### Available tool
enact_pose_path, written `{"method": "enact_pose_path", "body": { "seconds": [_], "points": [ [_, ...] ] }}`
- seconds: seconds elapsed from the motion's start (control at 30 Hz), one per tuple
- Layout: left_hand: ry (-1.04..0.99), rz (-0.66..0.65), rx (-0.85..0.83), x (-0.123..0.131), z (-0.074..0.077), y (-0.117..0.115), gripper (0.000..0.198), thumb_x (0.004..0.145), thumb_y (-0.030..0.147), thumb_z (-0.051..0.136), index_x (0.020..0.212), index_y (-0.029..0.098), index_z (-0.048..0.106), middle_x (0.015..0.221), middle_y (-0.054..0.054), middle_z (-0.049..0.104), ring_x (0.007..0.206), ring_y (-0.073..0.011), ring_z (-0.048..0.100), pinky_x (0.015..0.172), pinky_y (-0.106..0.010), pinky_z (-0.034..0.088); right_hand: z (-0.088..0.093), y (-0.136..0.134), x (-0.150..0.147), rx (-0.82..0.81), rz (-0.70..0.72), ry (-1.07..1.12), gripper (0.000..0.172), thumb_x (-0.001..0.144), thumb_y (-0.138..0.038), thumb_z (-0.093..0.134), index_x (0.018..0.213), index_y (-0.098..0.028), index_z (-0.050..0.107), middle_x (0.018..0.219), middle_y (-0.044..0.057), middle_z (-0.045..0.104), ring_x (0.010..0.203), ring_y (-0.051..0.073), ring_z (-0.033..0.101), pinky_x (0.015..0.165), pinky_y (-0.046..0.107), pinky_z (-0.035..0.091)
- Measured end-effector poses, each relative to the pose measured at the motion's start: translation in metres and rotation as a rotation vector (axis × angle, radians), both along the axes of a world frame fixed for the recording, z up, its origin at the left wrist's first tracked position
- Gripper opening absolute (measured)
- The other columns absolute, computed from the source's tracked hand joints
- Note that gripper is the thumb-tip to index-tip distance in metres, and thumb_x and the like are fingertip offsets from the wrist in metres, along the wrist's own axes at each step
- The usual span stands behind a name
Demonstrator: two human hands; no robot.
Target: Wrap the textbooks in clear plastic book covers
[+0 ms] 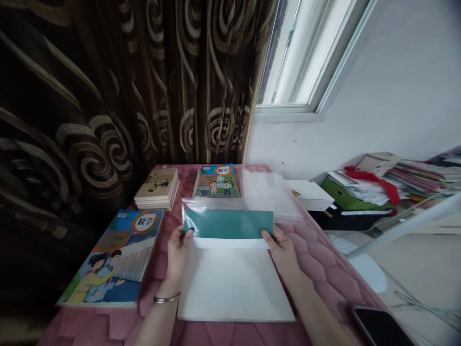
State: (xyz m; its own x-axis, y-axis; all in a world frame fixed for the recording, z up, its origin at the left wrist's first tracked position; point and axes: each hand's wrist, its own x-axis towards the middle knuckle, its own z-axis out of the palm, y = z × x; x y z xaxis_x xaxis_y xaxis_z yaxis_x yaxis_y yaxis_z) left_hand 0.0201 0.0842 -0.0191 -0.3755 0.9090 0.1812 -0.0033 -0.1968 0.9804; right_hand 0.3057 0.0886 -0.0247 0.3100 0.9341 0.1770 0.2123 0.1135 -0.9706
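My left hand (pixel 179 246) and my right hand (pixel 281 244) are closed on the left and right edges of a green book cover (pixel 227 225). A clear plastic book sleeve (pixel 189 206) wraps the green cover and reaches past its far edge. A white strip runs along the near side of the green part. Below it lies a white book page (pixel 236 286), flat on the pink padded cloth (pixel 309 254) between my forearms. Both thumbs rest on top, while the other fingers are mostly hidden beneath.
A blue maths textbook (pixel 111 259) lies at left; another textbook (pixel 217 180) lies farther back. Small books (pixel 157 187) are stacked beside the curtain. Clear plastic sleeves (pixel 268 192) lie at the back right. A white box (pixel 309 193) stands beyond them, and a phone (pixel 380 326) is near right.
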Motion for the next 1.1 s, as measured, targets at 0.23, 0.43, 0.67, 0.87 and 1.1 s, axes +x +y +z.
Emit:
{"method": "enact_pose_path", "body": {
  "seconds": [0.23,0.43,0.67,0.87,1.1],
  "points": [
    [-0.004,-0.123,-0.059,0.0,0.01,-0.008,0.044,0.066,0.042,0.076,0.098,0.018,0.061,0.089,-0.004,0.07,0.076,-0.0167,0.064,0.069,-0.026,0.049,0.004,0.001,-0.006,-0.035,-0.02,0.021,0.039,0.069,-0.059,0.062,0.067,-0.02,0.063,0.066,0.003,0.063,0.062,0.02,0.054,0.053,0.029,0.043],
    [-0.033,-0.134,-0.087,0.002,0.01,-0.006,0.039,0.064,0.04,0.076,0.091,0.017,0.058,0.073,0.001,0.067,0.058,-0.0118,0.058,0.055,-0.021,0.044,0.001,0.002,0.014,0.014,0.246,0.132,0.034,0.07,-0.052,0.07,0.085,-0.022,0.069,0.081,0.003,0.066,0.076,0.022,0.059,0.07,0.033,0.05],
    [-0.057,-0.098,-0.095,0.005,0.009,-0.006,0.037,0.063,0.04,0.075,0.087,0.018,0.057,0.065,0.004,0.063,0.052,-0.0101,0.054,0.051,-0.02,0.041,0.002,0.006,0.023,0.058,0.356,0.089,0.029,0.071,-0.044,0.072,0.089,-0.022,0.071,0.087,0.004,0.068,0.083,0.023,0.06,0.076,0.034,0.049],
    [-0.068,-0.115,-0.096,0.005,0.011,-0.008,0.04,0.062,0.041,0.076,0.087,0.018,0.055,0.062,0.006,0.061,0.049,-0.0088,0.051,0.047,-0.018,0.038,-0.004,0.008,0.013,0.052,0.245,0.121,0.03,0.071,-0.047,0.07,0.086,-0.021,0.067,0.081,0.002,0.067,0.077,0.021,0.059,0.071,0.032,0.048],
    [-0.064,-0.092,-0.075,0.007,0.013,-0.009,0.039,0.064,0.04,0.076,0.09,0.019,0.056,0.07,0.003,0.066,0.057,-0.0106,0.057,0.054,-0.019,0.043,0.0,0.008,0.011,0.109,0.113,0.15,0.038,0.065,-0.047,0.075,0.09,-0.023,0.06,0.088,0.004,0.066,0.077,0.021,0.061,0.067,0.033,0.05]
  ]
}}
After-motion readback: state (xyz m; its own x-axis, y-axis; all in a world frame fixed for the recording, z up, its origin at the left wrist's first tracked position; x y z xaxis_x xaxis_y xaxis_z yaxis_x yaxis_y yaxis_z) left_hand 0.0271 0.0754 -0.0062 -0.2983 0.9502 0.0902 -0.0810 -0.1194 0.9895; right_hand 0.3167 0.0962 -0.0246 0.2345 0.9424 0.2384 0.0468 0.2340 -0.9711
